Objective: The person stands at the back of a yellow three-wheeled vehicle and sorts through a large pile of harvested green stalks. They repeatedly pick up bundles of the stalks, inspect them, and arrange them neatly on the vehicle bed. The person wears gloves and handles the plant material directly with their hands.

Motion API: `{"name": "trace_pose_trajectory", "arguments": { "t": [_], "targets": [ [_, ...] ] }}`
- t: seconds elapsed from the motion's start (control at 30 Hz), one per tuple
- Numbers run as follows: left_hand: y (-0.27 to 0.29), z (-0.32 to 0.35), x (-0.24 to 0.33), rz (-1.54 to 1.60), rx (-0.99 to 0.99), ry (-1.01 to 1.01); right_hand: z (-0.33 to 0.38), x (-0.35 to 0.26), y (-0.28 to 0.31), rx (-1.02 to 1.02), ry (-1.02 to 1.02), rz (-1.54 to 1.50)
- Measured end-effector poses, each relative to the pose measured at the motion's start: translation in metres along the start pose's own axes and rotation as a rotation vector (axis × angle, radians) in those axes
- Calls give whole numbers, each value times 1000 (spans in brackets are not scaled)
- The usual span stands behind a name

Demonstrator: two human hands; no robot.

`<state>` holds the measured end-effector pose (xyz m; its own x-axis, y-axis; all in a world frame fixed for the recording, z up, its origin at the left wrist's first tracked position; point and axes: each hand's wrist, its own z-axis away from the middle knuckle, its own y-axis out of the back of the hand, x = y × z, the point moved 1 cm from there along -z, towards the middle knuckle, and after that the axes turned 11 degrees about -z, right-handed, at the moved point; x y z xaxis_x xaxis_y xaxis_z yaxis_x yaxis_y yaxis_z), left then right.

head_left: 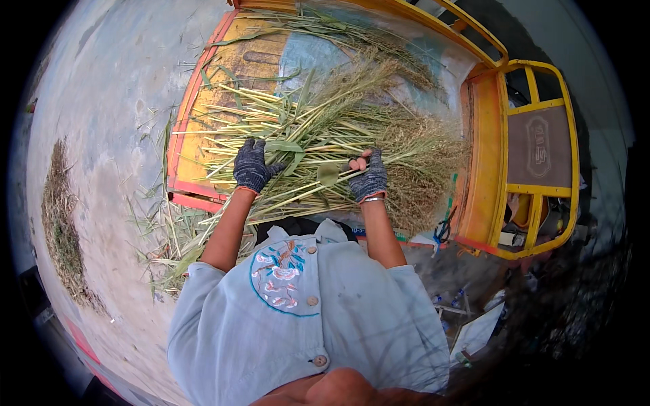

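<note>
A thick layer of long cut stalks with feathery seed heads lies across the yellow cargo bed, butts to the left and heads to the right. My left hand, in a dark grey knit glove, rests on the butt half of the layer, its thumb spread from the fingers. Closer to the seed heads is my right hand, gloved too, with bare fingertips showing. Its fingers curl round a pale stalk that slants down to the left. A broad green leaf sits just left of that hand.
The bed's yellow front wall and cab frame rise at the right. More stalks lie along the far side. Trimmed leaves litter the concrete floor at the left, with a heap of dry plant scraps farther off.
</note>
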<state>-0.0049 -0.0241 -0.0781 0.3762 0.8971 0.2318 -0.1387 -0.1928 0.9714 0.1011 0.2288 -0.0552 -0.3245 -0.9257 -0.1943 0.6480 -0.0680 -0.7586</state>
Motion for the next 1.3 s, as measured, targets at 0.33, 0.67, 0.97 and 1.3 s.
{"name": "trace_pose_trajectory", "arguments": {
  "t": [0.33,0.67,0.97,1.3],
  "targets": [
    [-77,-46,2,-237,-366,178,17,-23,47,160,110,72],
    [-55,-86,-26,-150,-454,113,16,-34,72,185,176,31],
    [-74,-76,-72,475,-251,48,8,4,75,121,14,154],
    [-79,-56,-112,611,-12,170,7,85,52,-123,-188,382]
  ]
}}
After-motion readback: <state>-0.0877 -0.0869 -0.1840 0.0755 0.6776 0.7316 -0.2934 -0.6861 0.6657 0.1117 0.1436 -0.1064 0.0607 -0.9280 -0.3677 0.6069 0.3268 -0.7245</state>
